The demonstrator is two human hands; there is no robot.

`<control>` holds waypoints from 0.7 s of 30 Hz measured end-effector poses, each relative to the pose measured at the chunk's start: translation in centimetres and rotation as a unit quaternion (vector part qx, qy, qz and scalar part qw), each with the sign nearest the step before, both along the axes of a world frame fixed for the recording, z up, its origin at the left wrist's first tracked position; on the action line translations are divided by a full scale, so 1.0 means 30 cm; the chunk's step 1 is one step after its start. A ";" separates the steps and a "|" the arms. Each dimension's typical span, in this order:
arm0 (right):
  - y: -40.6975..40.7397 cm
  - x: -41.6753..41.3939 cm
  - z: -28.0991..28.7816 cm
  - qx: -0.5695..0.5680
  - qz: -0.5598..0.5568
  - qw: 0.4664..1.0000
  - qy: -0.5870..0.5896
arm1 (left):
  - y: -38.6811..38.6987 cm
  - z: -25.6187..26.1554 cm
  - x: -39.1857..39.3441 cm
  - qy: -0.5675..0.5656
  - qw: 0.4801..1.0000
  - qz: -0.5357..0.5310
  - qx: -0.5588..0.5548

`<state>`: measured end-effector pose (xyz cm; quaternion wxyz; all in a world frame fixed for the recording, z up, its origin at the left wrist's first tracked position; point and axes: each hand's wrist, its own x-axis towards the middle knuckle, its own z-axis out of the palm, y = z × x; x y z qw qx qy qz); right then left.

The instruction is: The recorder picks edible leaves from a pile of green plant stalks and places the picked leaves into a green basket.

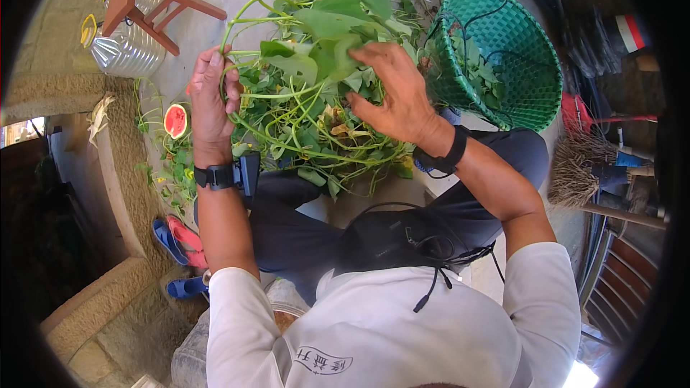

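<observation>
A long green leafy vine, possibly sweet potato, has its stem (pixel 259 132) looped through my left hand (pixel 213 91), the fingers closed around it. Its broad leaves (pixel 334 27) spread between my two hands. My right hand (pixel 396 91) is beside these leaves, thumb and fingers apart, with the fingertips at a leaf's edge; whether they touch it I cannot tell. Beneath both hands lies a heap of tangled vines (pixel 323 134) with some yellowed leaves, in front of my lap. To the right, a green woven basket (pixel 531 64) leans over with picked leaves (pixel 477 73) inside.
A brown wooden stool (pixel 145 5) and clear plastic jugs (pixel 126 51) stand at the upper left. A cut watermelon piece (pixel 176 121) lies left of my left hand. Blue slippers (pixel 170 242) and red slippers (pixel 186 234) sit by the stone ledge (pixel 121 172). Brooms (pixel 574 172) lie right.
</observation>
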<state>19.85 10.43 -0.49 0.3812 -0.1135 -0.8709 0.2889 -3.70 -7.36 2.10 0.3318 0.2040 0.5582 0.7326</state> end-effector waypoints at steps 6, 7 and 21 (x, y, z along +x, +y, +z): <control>0.011 -0.013 -0.012 -0.324 -0.047 0.937 -0.119 | 0.004 -0.005 0.001 -0.004 1.000 0.000 -0.002; 0.011 -0.007 -0.012 -0.388 -0.014 0.909 -0.151 | 0.005 -0.006 -0.001 -0.002 1.000 0.002 -0.007; -0.057 0.081 0.018 0.211 0.109 0.971 0.025 | 0.012 -0.008 -0.026 -0.036 0.997 0.066 0.000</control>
